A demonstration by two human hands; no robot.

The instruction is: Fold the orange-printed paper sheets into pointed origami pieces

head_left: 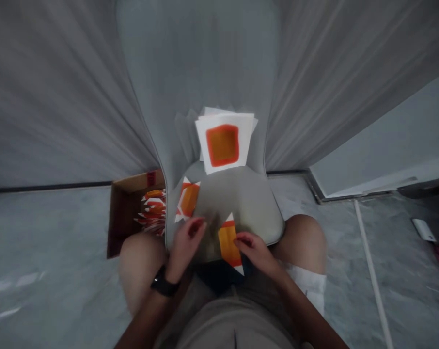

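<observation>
A folded paper piece [227, 241], orange and red with white pointed ends, is pinched by its right edge between the thumb and fingers of my right hand [254, 248]. It is held over the front edge of a grey chair seat [241, 194]. My left hand [186, 242] hovers to its left with loosely curled fingers, a gap between thumb and fingers, and nothing visible in it. Just beyond my left hand, a similar folded paper piece [188, 199] lies on the seat's left side. White square sheets [223, 145] with an orange, red-bordered square lean against the backrest.
Left of the chair, a cardboard box [118, 218] on the floor contains several folded orange, red and white pieces [154, 208]. Grey curtains [59, 97] hang behind. A white panel [386, 135] stands at right, and a small white object [424, 230] lies at far right.
</observation>
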